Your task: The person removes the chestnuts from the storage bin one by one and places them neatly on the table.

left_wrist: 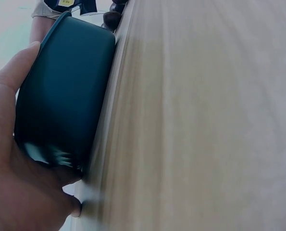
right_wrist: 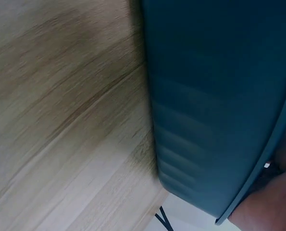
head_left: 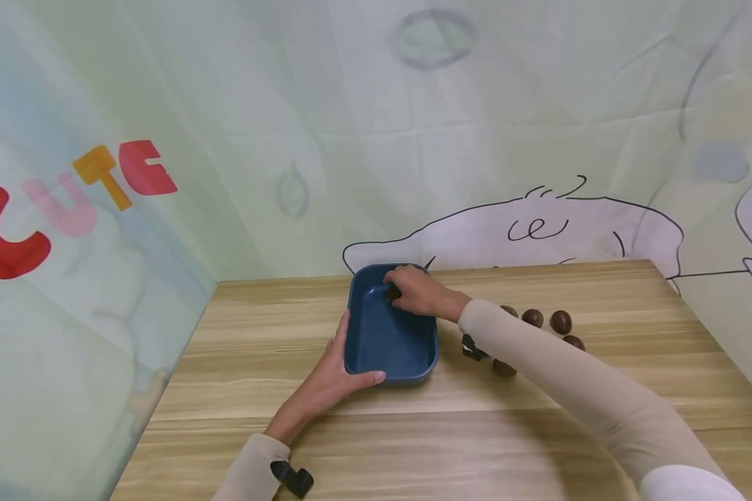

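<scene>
A deep blue rectangular dish rests on the wooden table, its far end near the back edge. My left hand holds its near left corner, thumb along the near side and fingers along the left wall; the left wrist view shows this hand against the dish's outer wall. Inside the dish's far part, my right hand pinches a dark brown round ball, mostly covered by the fingers. In the right wrist view, the dish's side wall hides most of that hand.
Several similar dark brown balls lie on the table right of the dish, some partly behind my right forearm. A printed curtain hangs behind the table. Dark straps are on both wrists.
</scene>
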`<state>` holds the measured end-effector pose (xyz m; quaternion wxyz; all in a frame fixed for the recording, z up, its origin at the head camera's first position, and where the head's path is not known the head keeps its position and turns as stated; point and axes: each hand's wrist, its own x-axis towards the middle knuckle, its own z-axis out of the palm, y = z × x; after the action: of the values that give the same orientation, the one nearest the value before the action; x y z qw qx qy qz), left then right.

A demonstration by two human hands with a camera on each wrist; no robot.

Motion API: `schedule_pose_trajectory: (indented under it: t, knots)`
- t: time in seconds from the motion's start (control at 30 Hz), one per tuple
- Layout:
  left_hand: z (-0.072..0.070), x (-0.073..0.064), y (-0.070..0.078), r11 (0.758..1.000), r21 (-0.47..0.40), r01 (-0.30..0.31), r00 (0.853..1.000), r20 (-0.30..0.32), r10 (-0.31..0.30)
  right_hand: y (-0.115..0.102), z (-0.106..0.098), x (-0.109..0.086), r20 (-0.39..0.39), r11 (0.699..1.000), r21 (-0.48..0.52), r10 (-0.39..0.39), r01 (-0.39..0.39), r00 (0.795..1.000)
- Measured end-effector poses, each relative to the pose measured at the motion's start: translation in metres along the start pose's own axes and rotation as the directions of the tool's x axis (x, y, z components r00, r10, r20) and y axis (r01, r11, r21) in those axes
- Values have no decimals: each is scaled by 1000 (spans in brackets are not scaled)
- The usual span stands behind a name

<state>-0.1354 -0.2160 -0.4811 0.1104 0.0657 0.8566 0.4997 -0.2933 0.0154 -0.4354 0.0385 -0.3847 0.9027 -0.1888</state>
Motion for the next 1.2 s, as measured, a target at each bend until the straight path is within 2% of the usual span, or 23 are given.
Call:
schedule_pose_trajectory:
  t: [0.2,0.3,0.43,0.63,0.83,1.03,1.2]
  knots:
    - [3,2,0,1000,0,-12,1000,5,12,-1,1,0,51,1000,2,11,-11,999]
    - [4,2,1,1000,5,-10,1000,4,10,-2,2,-1,78,1000,-31,8,-5,997]
    - [5,2,1,1000,10,-5,1000,4,5,-5,5,-4,76,997,-74,-2,7,997]
    - [5,1,2,1000,8,4,1000,4,-4,-10,5,-11,40,996,-83,-13,16,999]
    - [5,0,1,1000,5,0,1000,2,0,-13,-2,-31,-8,998,-12,-60,60,998]
    - [3,0,2,1000,-7,-7,1000,-3,7,-11,-10,-54,-93,994,69,-84,90,992]
    - [1,-1,2,1000,-7,-10,1000,-4,10,-11,-17,-70,-135,992,104,-58,73,989]
